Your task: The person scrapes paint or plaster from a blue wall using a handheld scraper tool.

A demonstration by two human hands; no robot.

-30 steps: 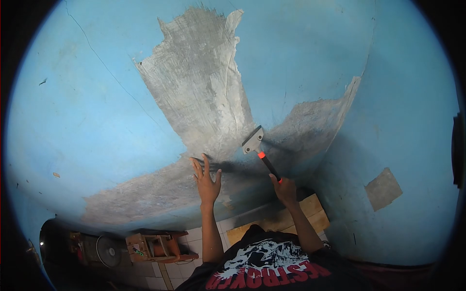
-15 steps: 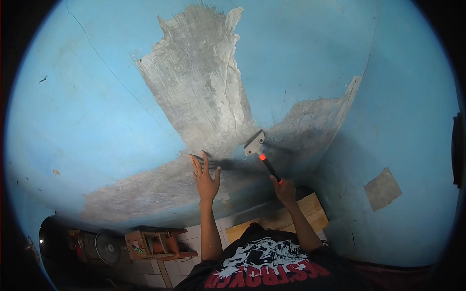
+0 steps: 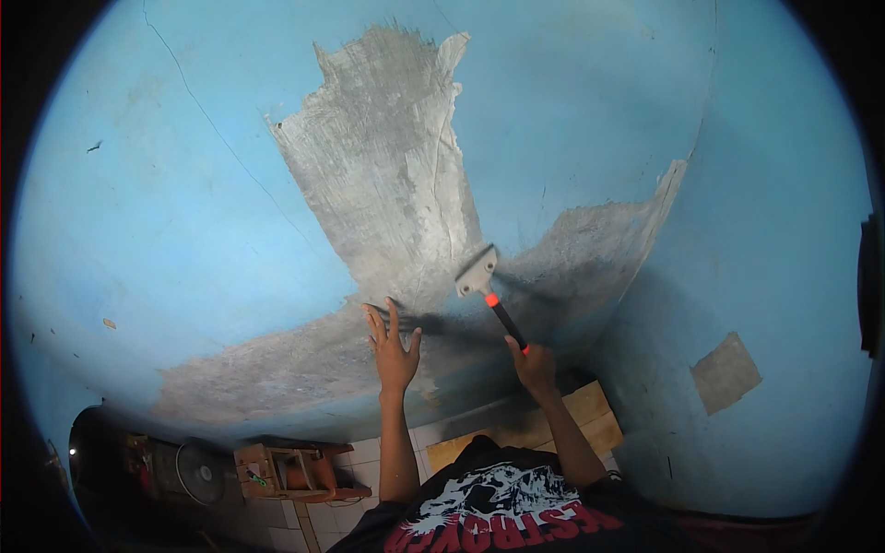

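Note:
My right hand (image 3: pixel 533 369) is wrapped round the black and orange handle of a scraper (image 3: pixel 477 273). The scraper's wide grey head tilts against the blue wall (image 3: pixel 230 203), beside the lower end of a bare grey patch (image 3: pixel 378 157). To the left, my left hand (image 3: pixel 395 355) has its fingers spread near the bare strip of wall, holding nothing. Whether its fingertips touch the wall is hard to tell.
A wooden stool (image 3: pixel 295 472) and a fan (image 3: pixel 200 473) stand on the floor at the lower left. Tan boards (image 3: pixel 590 415) lie on the tiles behind my right arm. A side wall (image 3: pixel 765 276) rises on the right.
The wall's features sit slightly lower in view. The scraper head and my right hand have shifted a little to the left, and my left hand appears slightly lower.

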